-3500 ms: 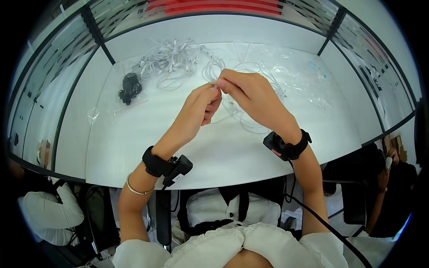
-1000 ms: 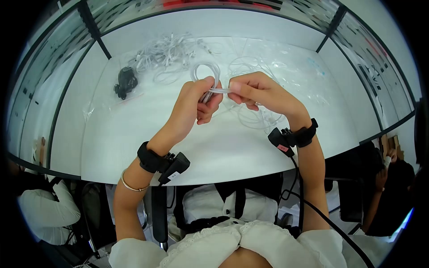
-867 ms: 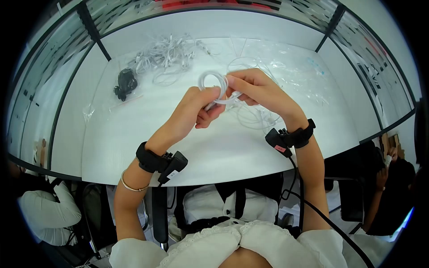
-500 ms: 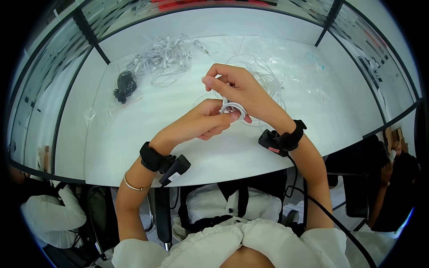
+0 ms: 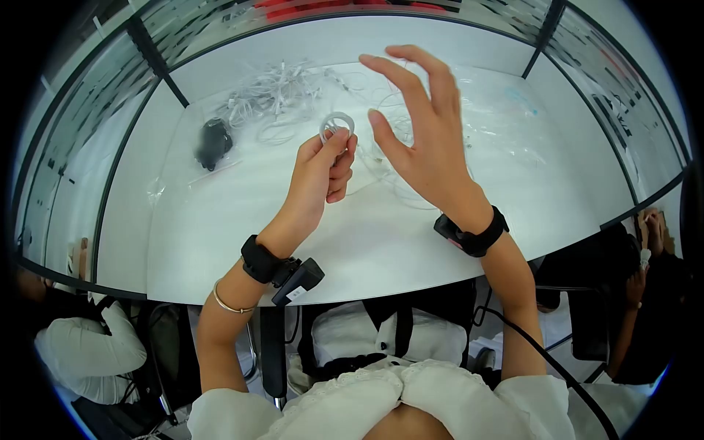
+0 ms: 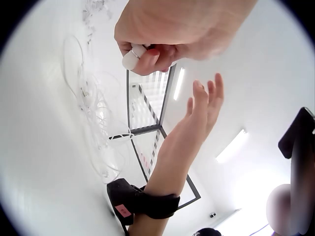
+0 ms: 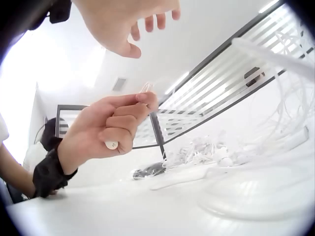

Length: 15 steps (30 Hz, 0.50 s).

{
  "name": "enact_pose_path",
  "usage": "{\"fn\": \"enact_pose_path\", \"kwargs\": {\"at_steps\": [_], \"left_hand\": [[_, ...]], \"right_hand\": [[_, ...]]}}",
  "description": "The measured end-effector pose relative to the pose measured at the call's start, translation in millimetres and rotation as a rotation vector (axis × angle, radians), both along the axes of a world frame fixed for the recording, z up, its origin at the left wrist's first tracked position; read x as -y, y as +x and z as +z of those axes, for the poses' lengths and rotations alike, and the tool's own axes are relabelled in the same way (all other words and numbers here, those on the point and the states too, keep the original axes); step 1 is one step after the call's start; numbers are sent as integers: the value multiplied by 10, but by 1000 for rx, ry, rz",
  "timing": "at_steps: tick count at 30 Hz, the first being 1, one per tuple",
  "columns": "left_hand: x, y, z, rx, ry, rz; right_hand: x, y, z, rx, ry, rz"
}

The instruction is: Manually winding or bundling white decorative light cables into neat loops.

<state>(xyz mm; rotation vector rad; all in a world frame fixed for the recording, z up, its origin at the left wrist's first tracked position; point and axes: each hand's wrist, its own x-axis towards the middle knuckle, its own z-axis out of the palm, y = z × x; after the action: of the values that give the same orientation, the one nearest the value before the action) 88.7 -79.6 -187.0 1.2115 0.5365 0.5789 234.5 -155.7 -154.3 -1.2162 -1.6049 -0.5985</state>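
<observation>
My left hand (image 5: pixel 321 170) pinches a small coil of white cable (image 5: pixel 338 117) between thumb and fingers, raised over the white table. The coil's loop stands up above the thumb; its lower part is hidden in the hand. A rounded white plug end (image 6: pixel 131 59) pokes out between the curled fingers in the left wrist view, and in the right wrist view the same left hand (image 7: pixel 109 123) shows it low by the palm. To the right, my right hand (image 5: pixel 429 132) is raised with fingers spread and holds nothing. Loose white cables (image 5: pixel 411 192) lie on the table behind and below it.
A tangled heap of white cables (image 5: pixel 275 92) lies at the back left. Beside it is a black bundle (image 5: pixel 214 144) in clear plastic. Clear plastic bags (image 5: pixel 506 136) spread over the back right. Low partition panels (image 5: pixel 352 44) enclose the table's back and sides.
Both hands worked the cable, which became a small wrapped coil. Since half a second ago my right hand has let go and lifted away, fingers spreading; my left hand has moved left with the coil.
</observation>
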Motion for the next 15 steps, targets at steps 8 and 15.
{"fn": "enact_pose_path", "kwargs": {"at_steps": [8, 15], "left_hand": [[22, 11, -21, -9, 68, 118], [88, 83, -103, 21, 422, 182]], "right_hand": [[-21, -133, -179, 187, -134, -3], [-40, -178, -202, 148, -129, -79]]}}
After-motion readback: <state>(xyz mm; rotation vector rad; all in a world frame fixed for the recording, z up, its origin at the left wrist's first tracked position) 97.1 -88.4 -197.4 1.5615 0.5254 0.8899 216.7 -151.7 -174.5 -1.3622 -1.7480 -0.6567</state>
